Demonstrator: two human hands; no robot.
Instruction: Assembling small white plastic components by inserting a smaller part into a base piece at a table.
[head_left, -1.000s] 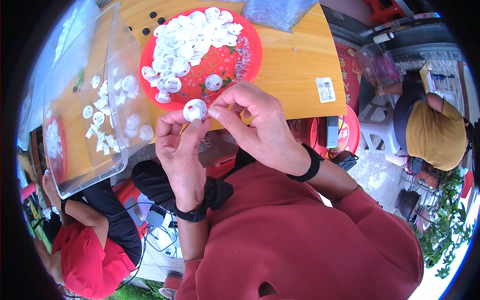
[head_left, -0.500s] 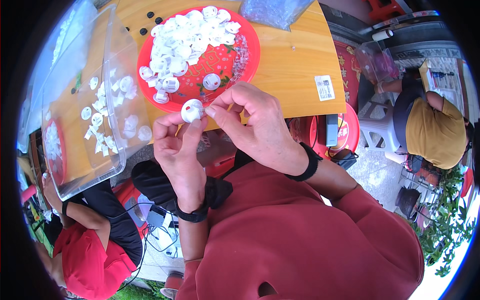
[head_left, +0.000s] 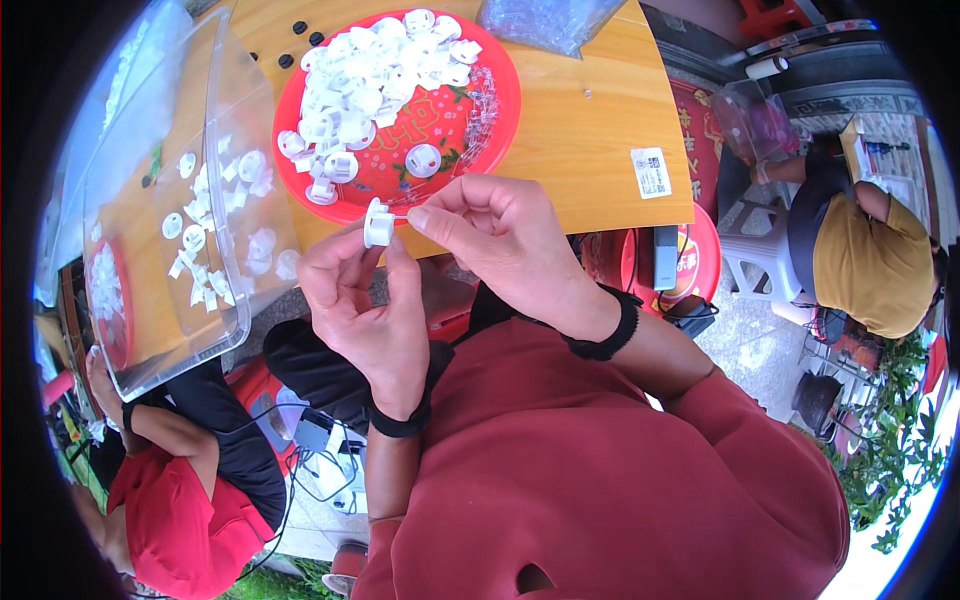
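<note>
Between the fingertips of my left hand [head_left: 360,305] is a white round plastic part [head_left: 379,225], turned so its flanged side profile shows. My right hand [head_left: 500,240] pinches a small, thin, clear piece [head_left: 401,217] against the side of that part; its exact shape is too small to tell. Just beyond my hands lies a red round tray [head_left: 400,180] with a printed pattern. A heap of similar white parts [head_left: 365,85] fills its left and far side, and one white part [head_left: 424,160] lies apart. Small clear pieces [head_left: 482,110] line the tray's right side.
At left stands a clear plastic bin [head_left: 245,300] with more white parts [head_left: 195,235]. Several black caps [head_left: 287,61] lie beside the tray. A clear bag [head_left: 550,22] and a white label [head_left: 651,174] are on the wooden table [head_left: 600,120]. Two other people sit nearby.
My left hand has turned the white part from its face to its side. The right fingers stay close to it with the small clear piece.
</note>
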